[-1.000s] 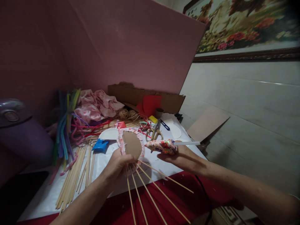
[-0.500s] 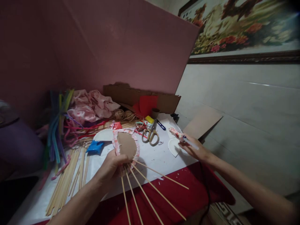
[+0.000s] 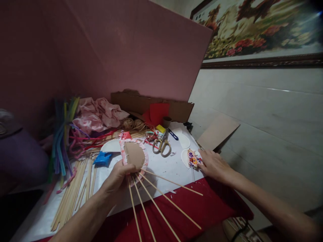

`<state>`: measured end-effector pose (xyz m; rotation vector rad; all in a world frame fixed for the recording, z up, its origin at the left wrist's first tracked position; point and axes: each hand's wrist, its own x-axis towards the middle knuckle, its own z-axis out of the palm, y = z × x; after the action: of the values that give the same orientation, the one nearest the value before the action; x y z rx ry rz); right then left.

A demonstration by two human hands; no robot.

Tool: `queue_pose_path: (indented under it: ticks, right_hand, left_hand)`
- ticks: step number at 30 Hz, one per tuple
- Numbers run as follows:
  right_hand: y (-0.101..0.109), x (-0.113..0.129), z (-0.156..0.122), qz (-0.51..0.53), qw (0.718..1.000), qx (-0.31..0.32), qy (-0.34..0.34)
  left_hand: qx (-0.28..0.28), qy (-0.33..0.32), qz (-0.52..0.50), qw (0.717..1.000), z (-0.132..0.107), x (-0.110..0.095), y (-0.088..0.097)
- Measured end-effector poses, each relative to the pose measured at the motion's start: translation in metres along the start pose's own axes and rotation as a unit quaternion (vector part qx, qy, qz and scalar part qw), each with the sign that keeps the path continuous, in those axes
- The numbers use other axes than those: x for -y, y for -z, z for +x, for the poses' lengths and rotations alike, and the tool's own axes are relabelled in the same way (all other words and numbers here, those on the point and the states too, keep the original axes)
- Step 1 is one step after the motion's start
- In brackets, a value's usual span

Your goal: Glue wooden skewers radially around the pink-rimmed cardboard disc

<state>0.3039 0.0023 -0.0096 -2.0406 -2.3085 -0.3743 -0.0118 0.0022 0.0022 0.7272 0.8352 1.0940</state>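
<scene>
My left hand [image 3: 124,171] grips the lower edge of a half-round cardboard piece [image 3: 136,155], its thumb on top. Pink and white fabric is wrapped around the rim. Several thin bamboo sticks [image 3: 161,209] fan out from its lower edge toward me. At the right of the paper, my right hand [image 3: 214,165] has its fingers on a flower-patterned hot glue gun [image 3: 193,158], low at the table over a white cut-out piece [image 3: 185,157]. A translucent glue stick [image 3: 193,175] points from the gun toward the table's front edge. My right fingertips are partly hidden behind the gun.
Gold-handled scissors [image 3: 162,147] and a blue cutter [image 3: 173,134] lie mid-table. Bamboo sticks [image 3: 68,196], a blue packet [image 3: 102,158] and pipe cleaners [image 3: 58,134] are at left. Behind are pink fabric [image 3: 99,114], twine balls [image 3: 128,123] and cardboard [image 3: 180,112].
My right hand has lowered and turned the glue gun, bringing it down to the paper's right side. The fabric-rimmed piece in my left hand has shifted slightly left.
</scene>
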Motion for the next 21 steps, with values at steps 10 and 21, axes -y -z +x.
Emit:
queue_pose_path:
  ticks: [10,21]
  right_hand:
    - [0.025,0.098,0.027,0.491,0.860,0.049,0.134]
    - [0.020,0.186,0.044,0.432,0.870,0.055,0.231]
  left_hand:
    - [0.006,-0.018,-0.042,0.999,0.003,-0.004,0.010]
    - [-0.014,-0.097,-0.103,0.990,0.000,-0.033,0.021]
